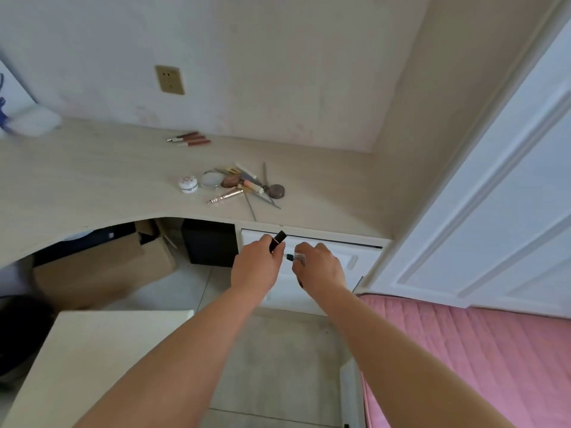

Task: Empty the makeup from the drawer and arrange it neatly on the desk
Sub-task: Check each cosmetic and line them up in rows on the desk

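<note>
Two bare forearms reach forward from the bottom of the view, over the floor between a pale cabinet top and a pink bed (482, 350). Left hand (258, 267): grip curled round a black tube (278, 240), likely lipstick, its upper end poking out above the knuckles. Right hand (319, 267): fingers pinched on a small clear item with a teal cap (295, 257); too small to identify. Both hands sit in front of the white drawer (324, 245), below the edge of the surface (92, 180).

On the surface: three reddish pencils (191, 139) lined up near the wall; a loose heap of makeup (241, 185) nearer the drawer, with a round white jar (188, 183) beside it.

Handling, by judgement: both items light, rigid, smooth, apt to roll. Hold mid-barrel, not by the cap. Lay them flat, parallel to the pencils.
</note>
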